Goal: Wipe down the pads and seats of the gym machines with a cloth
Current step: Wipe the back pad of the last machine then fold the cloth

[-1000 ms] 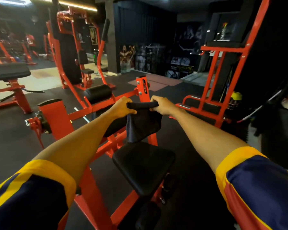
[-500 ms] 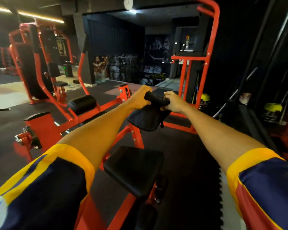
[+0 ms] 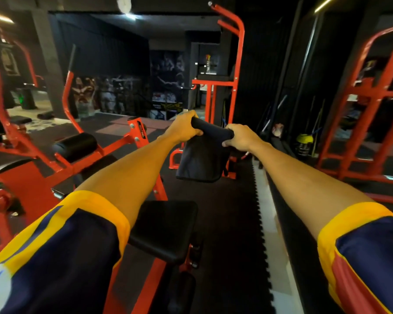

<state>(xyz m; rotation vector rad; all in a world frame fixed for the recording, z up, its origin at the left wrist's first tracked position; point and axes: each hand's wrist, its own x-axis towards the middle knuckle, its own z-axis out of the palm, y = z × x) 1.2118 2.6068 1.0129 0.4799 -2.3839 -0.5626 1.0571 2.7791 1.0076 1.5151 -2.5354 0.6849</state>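
Dark cloth [image 3: 200,159], frame centre: soft, light, hangs limp; likely best held along its top edge. Left hand [image 3: 182,129] and right hand [image 3: 242,137] each grip that edge.

Dark navy cloth [image 3: 202,159], black seat [image 3: 166,230], red machine frame [image 3: 143,132], navy-and-yellow sleeves [image 3: 61,245].

Left sleeve [image 3: 61,257]: navy, yellow cuff, yellow stripe, white patch. Right sleeve [image 3: 372,252]: navy, yellow cuff, red panel.
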